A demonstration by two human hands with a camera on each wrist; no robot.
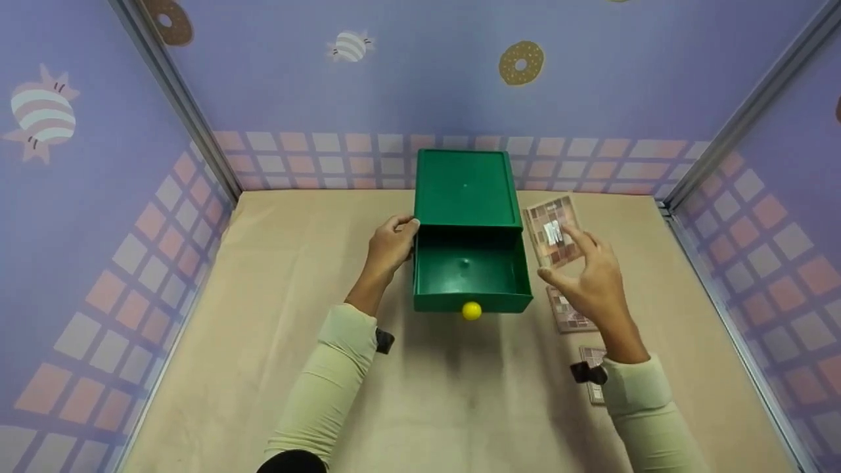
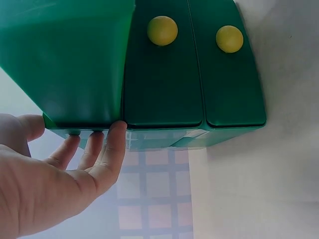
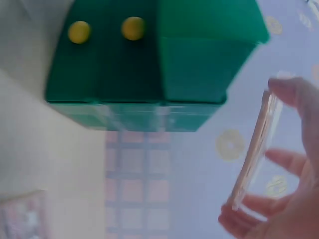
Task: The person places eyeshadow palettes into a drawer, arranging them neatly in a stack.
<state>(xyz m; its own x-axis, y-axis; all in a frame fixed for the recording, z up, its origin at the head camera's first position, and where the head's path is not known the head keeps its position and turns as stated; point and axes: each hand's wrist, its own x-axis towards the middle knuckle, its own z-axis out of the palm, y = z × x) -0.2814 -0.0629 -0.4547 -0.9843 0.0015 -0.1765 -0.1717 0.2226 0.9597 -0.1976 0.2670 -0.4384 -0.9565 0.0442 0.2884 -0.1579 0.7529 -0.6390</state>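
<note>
A green drawer cabinet (image 1: 465, 187) stands against the back wall with its top drawer (image 1: 466, 269) pulled out, its bare floor showing. A yellow knob (image 1: 472, 311) sits on that drawer's front. My left hand (image 1: 389, 246) grips the cabinet's left side, thumb at the top edge and fingertips (image 2: 117, 137) along the side. To the right of the cabinet, my right hand (image 1: 594, 279) holds an eyeshadow palette (image 1: 552, 230) between thumb and fingers. The right wrist view shows this palette (image 3: 251, 152) edge-on, raised beside the pulled-out drawer.
Two more palettes lie on the cloth-covered table (image 1: 295, 315) at the right: one (image 1: 566, 312) partly under my right hand, another (image 1: 593, 356) closer to me. Two lower drawers with yellow knobs (image 2: 229, 39) are closed. Patterned walls (image 1: 368, 161) border the table.
</note>
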